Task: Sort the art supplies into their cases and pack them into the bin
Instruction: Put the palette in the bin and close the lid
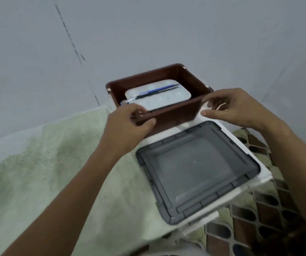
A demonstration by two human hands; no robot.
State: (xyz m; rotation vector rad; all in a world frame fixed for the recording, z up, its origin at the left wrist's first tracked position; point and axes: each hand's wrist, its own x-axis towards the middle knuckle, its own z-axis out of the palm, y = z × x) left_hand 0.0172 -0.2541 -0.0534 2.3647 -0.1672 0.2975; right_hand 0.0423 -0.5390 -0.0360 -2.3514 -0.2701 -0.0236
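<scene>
Nearest to us are our two forearms, reaching forward over a pale green cloth [43, 163] that covers the surface on our left. Beyond the cloth, the largest item in play is the grey lid [196, 172], lying flat on a white stand [265, 174] just in front of us, with a patterned floor covering [270, 215] showing to the right of it. Behind the lid, at the far end of the stand and near the wall, sits the brown bin [172, 115], open at the top. Inside it lies a white case [157, 97], flat on the bottom, with a blue pen or brush [157, 90] and a thin dark stick beside it resting on top of the case; blur keeps us from telling what else is in there. Our left hand [130, 122] grips the near rim of the bin at its left corner, fingers curled over the edge and thumb against the outer wall. Our right hand [229, 106] hovers at the right end of that rim, fingers loosely bent and spread, holding nothing, and we cannot tell whether its fingertips touch the plastic. We judge the sorting largely done, since no loose supplies show outside the bin. What seems left is settling the bin and fitting the lid.
</scene>
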